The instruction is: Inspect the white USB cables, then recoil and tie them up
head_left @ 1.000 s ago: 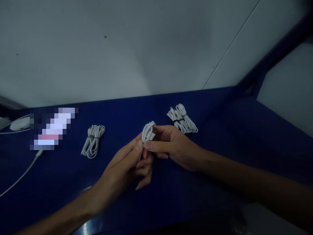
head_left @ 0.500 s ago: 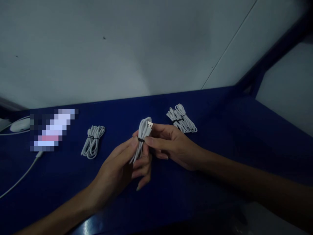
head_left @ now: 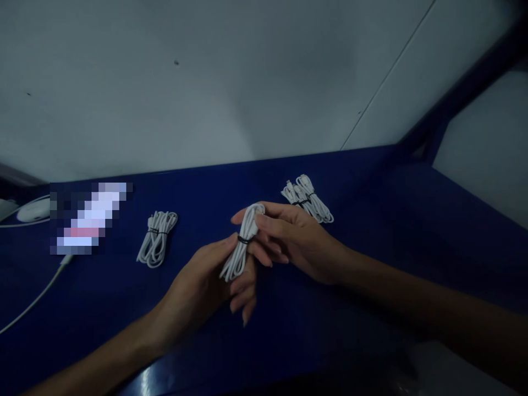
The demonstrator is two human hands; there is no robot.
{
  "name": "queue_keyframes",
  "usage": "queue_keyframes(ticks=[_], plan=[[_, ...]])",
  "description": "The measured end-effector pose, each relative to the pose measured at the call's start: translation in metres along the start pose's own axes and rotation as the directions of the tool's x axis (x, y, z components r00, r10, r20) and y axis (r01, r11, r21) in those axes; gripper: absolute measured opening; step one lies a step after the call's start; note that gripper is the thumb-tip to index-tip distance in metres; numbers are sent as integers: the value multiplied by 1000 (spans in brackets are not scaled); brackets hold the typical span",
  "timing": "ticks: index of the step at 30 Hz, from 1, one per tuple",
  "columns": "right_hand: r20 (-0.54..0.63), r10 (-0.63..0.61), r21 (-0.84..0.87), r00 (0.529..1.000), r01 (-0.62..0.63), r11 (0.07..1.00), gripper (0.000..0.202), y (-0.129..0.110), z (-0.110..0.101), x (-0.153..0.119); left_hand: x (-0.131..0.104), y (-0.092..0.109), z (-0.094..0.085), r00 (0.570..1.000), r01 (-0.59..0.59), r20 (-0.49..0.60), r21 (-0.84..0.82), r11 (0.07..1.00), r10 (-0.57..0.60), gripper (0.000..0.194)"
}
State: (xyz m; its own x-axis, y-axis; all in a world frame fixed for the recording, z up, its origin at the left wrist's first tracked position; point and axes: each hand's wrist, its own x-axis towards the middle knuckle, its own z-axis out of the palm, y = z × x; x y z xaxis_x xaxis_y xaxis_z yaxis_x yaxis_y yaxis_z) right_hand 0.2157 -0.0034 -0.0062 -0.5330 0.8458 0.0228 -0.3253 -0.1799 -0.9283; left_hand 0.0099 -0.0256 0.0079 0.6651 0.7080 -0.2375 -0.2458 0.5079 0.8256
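A coiled white USB cable (head_left: pixel 238 257), bound round its middle with a black tie, is held tilted above the blue table between both hands. My right hand (head_left: pixel 295 234) pinches its upper end, the thumb lying over the plug that showed earlier. Lower down, my left hand (head_left: pixel 202 291) has its thumb tip at the cable's left edge near the tie, with its fingers behind the bundle. Left of the hands lie bundled white cables (head_left: pixel 157 240) with black ties. More tied white cables (head_left: pixel 308 198) rest just beyond my right hand.
On the left of the blue table (head_left: pixel 289 341) is a pixelated bright-screened device (head_left: pixel 88 220) with a white cord (head_left: pixel 43 297) running from its lower end. A white rounded object (head_left: pixel 35 210) sits beside it. A pale wall (head_left: pixel 206 99) rises behind the table.
My right thumb has moved up over the metal USB plug, which is now covered. The cable bundle has turned and shifted slightly right and down. The left fingers have opened out a little.
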Motion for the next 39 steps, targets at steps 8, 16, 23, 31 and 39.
queue_keyframes(ticks=[8, 16, 23, 31, 39], plan=[[-110, 32, 24, 993, -30, 999, 28, 2, 0, -1, 5, -6, -7, 996, -58, -54, 107, 993, 64, 38], [-124, 7, -14, 992, -9, 1000, 28, 6, 0, -1, -1, -8, -3, 986, -23, -148, 315, 949, 72, 35], [-102, -17, -14, 995, 16, 1000, 22, 8, 0, -1, -7, -7, -2, 987, 13, -153, 399, 917, 53, 30], [-114, -2, -6, 994, 2, 1000, 23, 8, 1, -2, -10, -5, -2, 956, -62, -163, 703, 709, 245, 27], [-122, 16, -2, 992, -16, 1000, 25, 5, 3, -4, -7, -8, -6, 678, -159, 214, 977, -144, 703, 15]])
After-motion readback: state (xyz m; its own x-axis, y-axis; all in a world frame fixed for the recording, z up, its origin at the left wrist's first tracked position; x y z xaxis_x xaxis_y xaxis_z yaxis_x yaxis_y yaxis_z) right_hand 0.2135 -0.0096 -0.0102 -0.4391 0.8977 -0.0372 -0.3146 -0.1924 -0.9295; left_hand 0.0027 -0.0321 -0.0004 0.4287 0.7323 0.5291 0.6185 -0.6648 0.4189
